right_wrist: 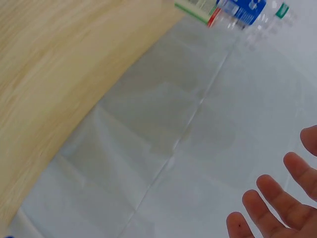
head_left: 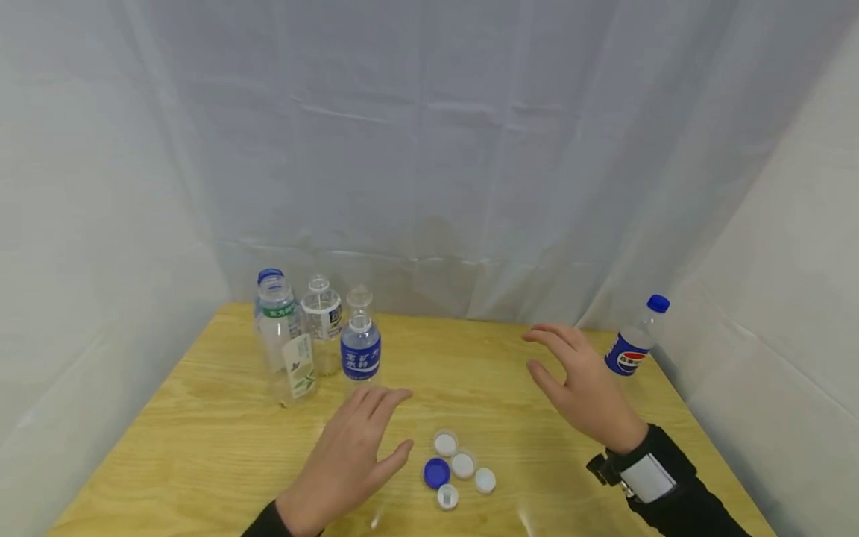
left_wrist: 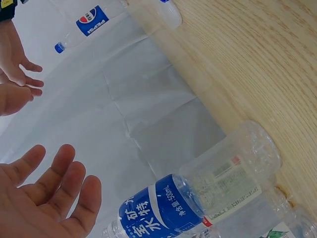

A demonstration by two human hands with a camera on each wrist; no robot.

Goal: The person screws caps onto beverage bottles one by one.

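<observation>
My left hand (head_left: 352,455) is held over the table, fingers loosely extended and nothing in them. In the head view it is just in front of a clear bottle with a blue label (head_left: 361,356), which has no cap on. My right hand (head_left: 590,391) hovers at the right, fingers spread and slightly bent, holding nothing. Beyond it stands a Pepsi bottle (head_left: 629,350) with its blue cap on. Between the hands, nearer me, lie a blue bottle cap (head_left: 437,473) and several white caps (head_left: 463,465). Both hands show in the left wrist view.
At the left rear, an uncapped clear bottle with a green neck band (head_left: 285,350) stands in a cluster with another clear bottle (head_left: 323,313) and a blue-topped one (head_left: 270,274). The wooden table (head_left: 181,447) meets a pale sheet (head_left: 429,149) hanging behind and along the sides.
</observation>
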